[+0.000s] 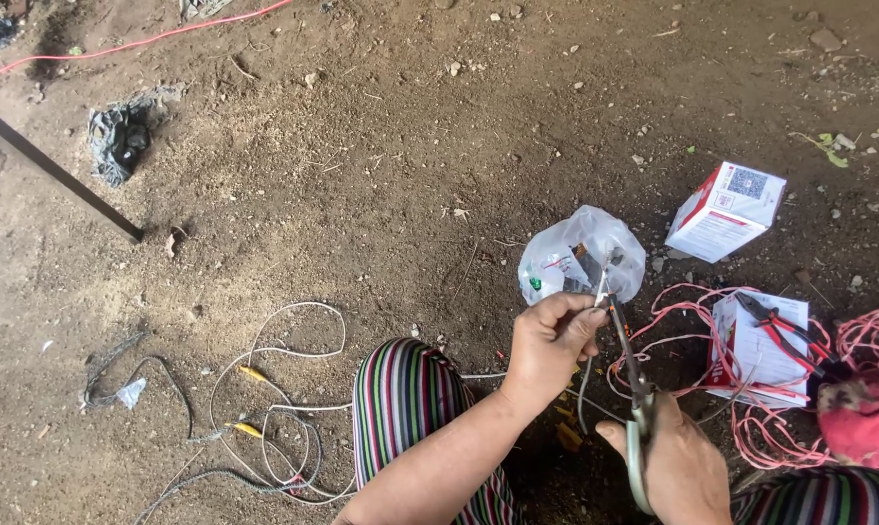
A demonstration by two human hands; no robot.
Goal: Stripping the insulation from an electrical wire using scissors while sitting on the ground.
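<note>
Head view: thin white wire (595, 301) pinched and met by scissors (632, 374) over bare dirt ground (381, 175).

Left hand (548, 342) closed, thumb and fingers pinching the wire's upper end just below the clear plastic bag (582, 255); wire hanging down from the pinch, between both hands. Right hand (674, 467) wrapped shut around the pale green scissors handles, below and right of the bag, blade tips reaching up to the wire right at the left fingertips. White-and-red box (726, 211) right of the bag. Red-handled pliers (784, 335) on a second box (758, 352), lower right of the bag, amid pink cord (867, 331). White cable with yellow plugs (264, 408) well left of the bag, beside striped trouser knee (405, 394).
</note>
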